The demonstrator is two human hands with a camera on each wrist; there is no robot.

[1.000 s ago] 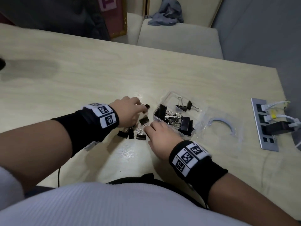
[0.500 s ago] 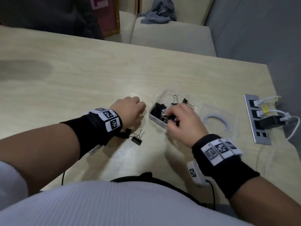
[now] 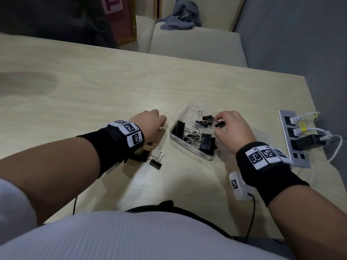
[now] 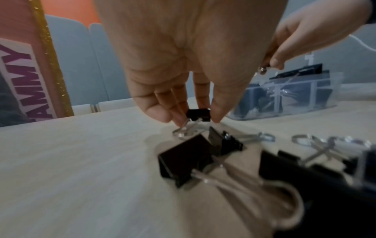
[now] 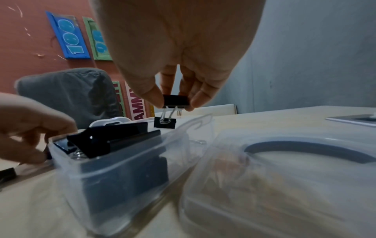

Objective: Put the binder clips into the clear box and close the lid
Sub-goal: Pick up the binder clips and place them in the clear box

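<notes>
black binder clips with silver wire handles fill the clear box — see-through plastic, faintly frosted. the table is pale beige with a soft wood grain. both wrists wear black bands carrying white tags printed with black square codes. the shirt is white, finely ribbed — beyond it, cream seat cushions, a grey cloth and a silver socket strip.

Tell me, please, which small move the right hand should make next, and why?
Probably it should open its fingers and let go. The right hand pinches a small binder clip above the open clear box, where other clips already lie, so the clip would likely drop inside. More clips wait on the table by the left hand.
</notes>
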